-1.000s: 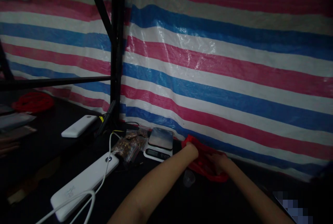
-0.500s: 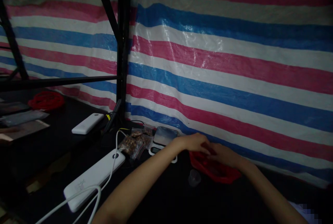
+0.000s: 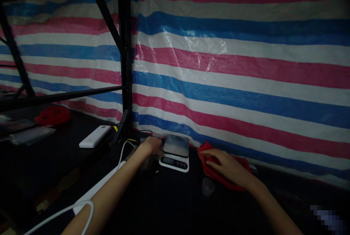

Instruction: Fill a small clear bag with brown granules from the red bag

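A striped tarp point(image 3: 232, 63) backed the dark table point(image 3: 169, 206). Your left hand point(image 3: 151, 145) had moved off the red bag point(image 3: 222, 171) to the packets beside the scale point(image 3: 175, 152); its grip could not be told. Your right hand point(image 3: 225, 164) lay spread on the bag. Keep that bag pinned flat; lift one packet cleanly.

Head view of the person's two forearms. Left hand point(image 3: 151, 145) and right hand point(image 3: 225, 164) are both bare: no gloves, rings, watch or wristbands show. Both forearms are uncovered from wrist to the lower frame edge, with no sleeve visible. Dim light hides finer detail such as nails.
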Demonstrator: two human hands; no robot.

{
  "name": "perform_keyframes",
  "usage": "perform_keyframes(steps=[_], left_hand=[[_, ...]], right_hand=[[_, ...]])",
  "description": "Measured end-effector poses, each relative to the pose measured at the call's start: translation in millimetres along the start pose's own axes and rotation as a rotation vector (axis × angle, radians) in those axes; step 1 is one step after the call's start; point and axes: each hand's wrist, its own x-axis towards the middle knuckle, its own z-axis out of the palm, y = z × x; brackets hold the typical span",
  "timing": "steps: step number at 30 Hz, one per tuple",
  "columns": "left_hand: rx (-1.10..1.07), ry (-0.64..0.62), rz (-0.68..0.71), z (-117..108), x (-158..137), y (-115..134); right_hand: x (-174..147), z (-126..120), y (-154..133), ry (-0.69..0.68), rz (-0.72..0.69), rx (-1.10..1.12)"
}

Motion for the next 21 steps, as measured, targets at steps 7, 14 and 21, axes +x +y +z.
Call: perform_keyframes(steps=[7, 14, 21], left_hand=[[0.032, -0.034, 0.001, 6, 3, 11], [-0.042, -0.043, 0.034, 7, 2, 16], [-0.345, 0.094, 0.131, -21, -3, -22]], right_hand=[[-4, 5, 7, 0.014, -0.009, 0.034], [-7, 10, 19, 0.019, 0.01, 0.045], [-11, 17, 26, 0.1, 0.019, 0.127]])
